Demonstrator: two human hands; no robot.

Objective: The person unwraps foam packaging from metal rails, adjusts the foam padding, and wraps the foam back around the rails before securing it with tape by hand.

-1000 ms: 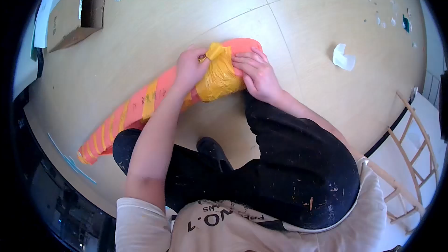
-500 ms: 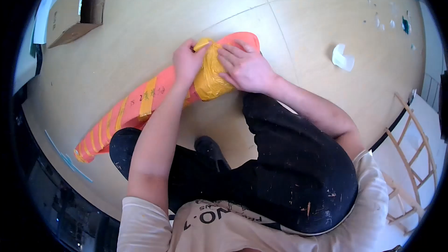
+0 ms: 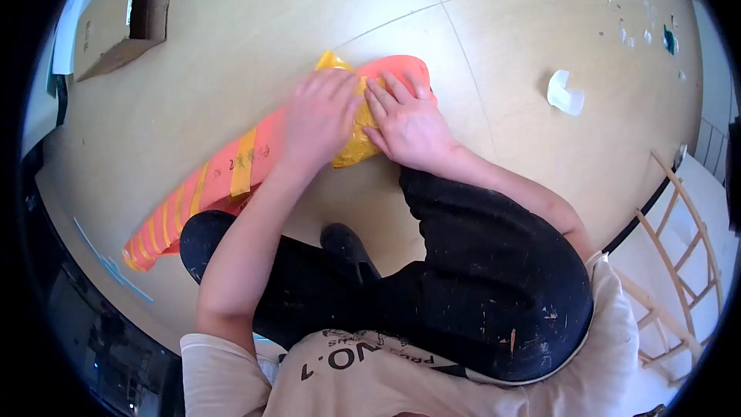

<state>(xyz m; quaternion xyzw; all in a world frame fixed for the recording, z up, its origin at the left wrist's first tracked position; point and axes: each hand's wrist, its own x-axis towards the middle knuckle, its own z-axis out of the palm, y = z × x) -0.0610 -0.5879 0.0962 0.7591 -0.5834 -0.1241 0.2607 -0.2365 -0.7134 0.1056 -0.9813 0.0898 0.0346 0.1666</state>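
Observation:
A long pink-orange wrapped bundle (image 3: 220,166) with yellow tape bands and dark handwriting lies slantwise on the floor in front of my knees. Near its upper right end is a crinkled patch of yellow tape (image 3: 359,144), with a loose-looking flap at the top. My right hand (image 3: 411,122) lies with spread fingers over the tape and the pink end. Just left of it, my left hand (image 3: 320,112) rests on the tape with its fingers stretched out, a little blurred. What is beneath both palms is hidden.
An open cardboard box (image 3: 116,23) sits at the upper left. A white curved piece (image 3: 565,94) lies on the floor to the right. Wooden ladder-like frames (image 3: 679,262) stand at the lower right. Blue strips (image 3: 112,266) lie at the lower left, and small scraps at the upper right.
My left hand has gone from pinching the yellow tape flap to lying over the tape with straightened fingers. My right hand moved left onto the tape, then slightly back right.

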